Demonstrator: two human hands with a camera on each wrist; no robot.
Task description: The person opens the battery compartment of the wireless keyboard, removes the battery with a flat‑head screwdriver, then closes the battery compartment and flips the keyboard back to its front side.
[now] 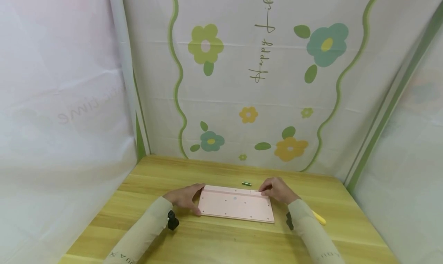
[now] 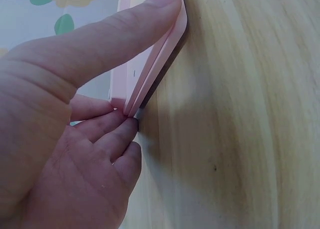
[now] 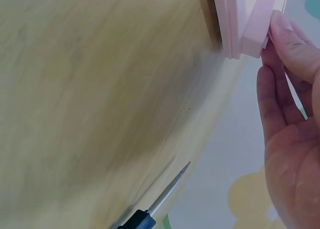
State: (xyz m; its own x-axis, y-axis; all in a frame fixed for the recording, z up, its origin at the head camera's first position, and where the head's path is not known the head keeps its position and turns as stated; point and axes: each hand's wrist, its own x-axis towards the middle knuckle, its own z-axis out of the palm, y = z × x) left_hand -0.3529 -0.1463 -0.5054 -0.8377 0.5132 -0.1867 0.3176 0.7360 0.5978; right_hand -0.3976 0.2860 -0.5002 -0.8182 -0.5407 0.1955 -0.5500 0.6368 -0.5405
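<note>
A pink keyboard point(image 1: 238, 209) lies with its underside up on the wooden table, small screws dotted over it and a raised bar along its far edge. My left hand point(image 1: 185, 198) grips the keyboard's left end, thumb on the near corner and fingers at the far one. At the far right corner, my right hand point(image 1: 278, 190) pinches a thin pink battery cover point(image 3: 266, 42) at the raised bar, between thumb and fingers. The fingers partly hide that cover. Just behind the keyboard lies a small green battery point(image 1: 247, 183).
A screwdriver with a yellow handle point(image 1: 319, 218) lies right of the keyboard, partly behind my right forearm; its metal shaft point(image 3: 169, 190) shows in the right wrist view. A white flowered curtain point(image 1: 228, 87) stands at the table's back edge, with more cloth at both sides.
</note>
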